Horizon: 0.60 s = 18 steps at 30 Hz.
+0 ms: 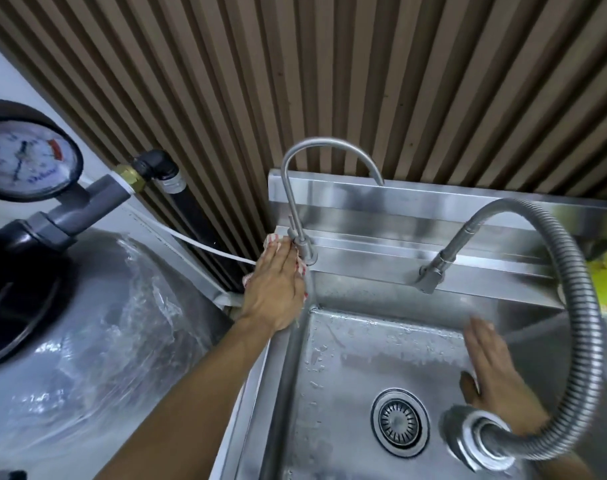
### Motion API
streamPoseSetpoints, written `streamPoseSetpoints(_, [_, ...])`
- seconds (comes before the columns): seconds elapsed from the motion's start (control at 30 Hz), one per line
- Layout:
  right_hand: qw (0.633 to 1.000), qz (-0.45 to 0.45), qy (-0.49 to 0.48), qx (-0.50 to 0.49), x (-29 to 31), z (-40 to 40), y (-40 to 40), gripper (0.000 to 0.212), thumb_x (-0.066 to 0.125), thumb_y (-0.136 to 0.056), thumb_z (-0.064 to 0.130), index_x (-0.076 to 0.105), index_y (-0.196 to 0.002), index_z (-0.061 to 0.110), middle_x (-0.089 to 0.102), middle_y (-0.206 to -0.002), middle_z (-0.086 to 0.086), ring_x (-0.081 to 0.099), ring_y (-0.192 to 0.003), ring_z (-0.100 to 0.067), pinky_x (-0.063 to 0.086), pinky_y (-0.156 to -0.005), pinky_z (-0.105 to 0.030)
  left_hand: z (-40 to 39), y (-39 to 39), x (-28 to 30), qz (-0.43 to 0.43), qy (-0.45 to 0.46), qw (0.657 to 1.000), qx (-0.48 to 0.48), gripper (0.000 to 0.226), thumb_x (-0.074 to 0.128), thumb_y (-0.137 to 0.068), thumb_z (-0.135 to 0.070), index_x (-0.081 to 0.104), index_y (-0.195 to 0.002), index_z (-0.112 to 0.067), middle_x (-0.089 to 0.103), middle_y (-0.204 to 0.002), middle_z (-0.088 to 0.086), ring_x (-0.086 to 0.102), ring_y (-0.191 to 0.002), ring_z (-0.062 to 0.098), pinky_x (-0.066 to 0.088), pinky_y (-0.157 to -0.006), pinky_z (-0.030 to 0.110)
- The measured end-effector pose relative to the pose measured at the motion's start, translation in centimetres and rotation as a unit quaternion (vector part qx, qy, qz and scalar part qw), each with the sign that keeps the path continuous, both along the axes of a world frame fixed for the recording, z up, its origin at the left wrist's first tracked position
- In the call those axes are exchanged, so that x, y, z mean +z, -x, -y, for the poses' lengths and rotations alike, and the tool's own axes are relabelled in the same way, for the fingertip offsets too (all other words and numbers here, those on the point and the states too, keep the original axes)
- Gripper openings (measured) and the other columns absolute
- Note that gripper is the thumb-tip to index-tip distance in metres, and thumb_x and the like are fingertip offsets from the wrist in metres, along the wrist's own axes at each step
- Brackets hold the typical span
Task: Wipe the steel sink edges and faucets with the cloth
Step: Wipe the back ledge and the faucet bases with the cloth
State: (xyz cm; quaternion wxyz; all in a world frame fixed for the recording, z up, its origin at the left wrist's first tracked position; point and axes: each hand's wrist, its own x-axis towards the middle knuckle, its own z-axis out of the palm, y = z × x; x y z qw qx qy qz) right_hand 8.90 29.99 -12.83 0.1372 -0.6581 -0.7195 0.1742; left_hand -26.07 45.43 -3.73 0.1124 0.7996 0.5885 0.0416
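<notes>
Steel sink rim (288,358) looks wet: left hand (276,289) presses the striped cloth (272,241) flat beside the gooseneck faucet (297,202), right hand (496,372) hovers open, so the cloth could slip and miss the faucet's base.

Lighting: even, moderately bright, from overhead; no hard shadows, only a soft one under my left hand (272,289) along the sink (364,344) rim. Glare: broad white sheen on the steel backsplash (416,199), streaky highlights on the grey tank (98,341), small glints on the wet basin floor. Blur: my right hand (496,375) smeared by motion; spray head (475,441) near the lens soft; gauge (27,161) dial slightly soft. Distortion: strong wide-angle bowing, wall slats (226,81) fanning outward toward the corners. Compression: mild smearing of fine detail throughout
</notes>
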Motion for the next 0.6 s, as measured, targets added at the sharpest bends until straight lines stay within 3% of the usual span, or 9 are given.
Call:
streamPoseSetpoints(0.03, [0.999, -0.028, 0.026, -0.026, -1.6, -0.1, 1.2, 0.094, 0.065, -0.094, 0.027, 0.005, -0.165, 0.016, -0.003, -0.173, -0.001, 0.011, -0.156, -0.038, 0.011, -0.127, -0.05, -0.8, -0.1, -0.1, -0.002, 0.001, 1.0, -0.008, 0.059, 0.021, -0.108, -0.029, 0.018, -0.161, -0.002, 0.005, -0.171, 0.014, -0.005, -0.159, 0.025, -0.011, -0.127, 0.033])
streamPoseSetpoints(0.1, [0.996, -0.025, 0.063, -0.052, -3.8, 2.3, 3.5, 0.072, 0.034, -0.105, 0.054, 0.009, -0.164, 0.021, -0.005, -0.173, 0.005, 0.006, -0.158, -0.026, 0.034, -0.112, -0.061, -2.0, -0.1, -0.4, -0.002, -0.001, 1.0, -0.02, 0.059, 0.02, -0.108, -0.028, 0.024, -0.159, 0.001, 0.009, -0.17, 0.019, -0.002, -0.159, 0.029, -0.005, -0.129, 0.037])
streamPoseSetpoints(0.17, [0.996, -0.069, 0.014, -0.046, -5.2, 4.2, 8.0, 0.059, 0.031, -0.104, 0.045, 0.022, -0.158, 0.023, 0.003, -0.172, 0.006, 0.006, -0.158, -0.012, 0.051, -0.085, -0.062, -2.2, 0.0, -0.6, 0.003, 0.003, 1.0, -0.027, 0.061, 0.02, -0.106, -0.03, 0.026, -0.158, 0.002, 0.01, -0.169, 0.02, 0.0, -0.159, 0.03, -0.002, -0.129, 0.039])
streamPoseSetpoints(0.2, [0.997, -0.069, 0.024, -0.04, -5.3, 5.8, 10.9, 0.057, 0.036, -0.101, 0.036, 0.024, -0.156, 0.026, 0.013, -0.171, 0.005, 0.02, -0.155, -0.013, 0.056, -0.079, -0.056, -2.0, 0.1, -0.7, 0.005, 0.003, 1.0, -0.029, 0.062, 0.02, -0.105, -0.03, 0.026, -0.158, 0.002, 0.01, -0.169, 0.02, 0.0, -0.159, 0.03, -0.001, -0.129, 0.039])
streamPoseSetpoints(0.27, [0.989, -0.122, 0.049, -0.069, -3.3, 7.9, 16.7, 0.079, 0.054, -0.09, 0.025, 0.021, -0.158, 0.046, 0.046, -0.159, -0.002, 0.053, -0.138, -0.026, 0.058, -0.085, -0.044, -1.8, 0.0, -0.4, 0.005, 0.001, 1.0, -0.029, 0.065, 0.018, -0.103, -0.032, 0.028, -0.158, 0.001, 0.012, -0.169, 0.019, 0.002, -0.159, 0.029, -0.001, -0.129, 0.039])
streamPoseSetpoints(0.33, [0.974, -0.191, 0.002, -0.125, -1.1, 6.8, 21.7, 0.076, 0.054, -0.093, 0.025, 0.023, -0.152, 0.062, 0.061, -0.145, -0.002, 0.058, -0.134, -0.029, 0.047, -0.108, -0.042, -1.9, 0.0, -0.3, 0.018, 0.009, 1.0, -0.023, 0.069, 0.014, -0.099, -0.034, 0.033, -0.157, -0.001, 0.016, -0.169, 0.017, 0.006, -0.159, 0.029, 0.0, -0.13, 0.039])
streamPoseSetpoints(0.43, [0.907, -0.348, -0.094, -0.217, 7.4, -1.0, 25.1, 0.045, 0.049, -0.1, 0.029, 0.053, -0.143, 0.041, 0.06, -0.139, 0.018, 0.052, -0.134, -0.004, 0.045, -0.113, -0.035, -2.2, 0.6, -0.8, 0.039, 0.002, 0.999, -0.027, 0.072, 0.015, -0.096, -0.037, 0.042, -0.153, -0.002, 0.027, -0.166, 0.019, 0.015, -0.158, 0.03, 0.008, -0.129, 0.042])
streamPoseSetpoints(0.5, [0.863, -0.419, -0.126, -0.251, 13.2, -6.8, 25.3, 0.043, 0.058, -0.1, 0.029, 0.054, -0.142, 0.031, 0.054, -0.136, 0.024, 0.044, -0.131, 0.007, 0.037, -0.113, -0.022, -2.0, 0.5, -0.5, 0.051, 0.004, 0.999, -0.018, 0.063, 0.029, -0.1, -0.035, 0.042, -0.154, -0.004, 0.031, -0.165, 0.018, 0.021, -0.156, 0.031, 0.016, -0.128, 0.045])
streamPoseSetpoints(0.6, [0.916, -0.358, -0.067, -0.169, 17.7, -14.2, 24.7, 0.051, 0.061, -0.097, 0.033, 0.048, -0.146, 0.026, 0.054, -0.137, 0.013, 0.039, -0.13, -0.005, 0.033, -0.109, -0.023, -1.5, -0.3, 0.9, 0.113, 0.04, 0.992, 0.039, 0.051, 0.054, -0.099, -0.025, 0.046, -0.148, -0.012, 0.049, -0.152, 0.013, 0.047, -0.14, 0.032, 0.043, -0.113, 0.05])
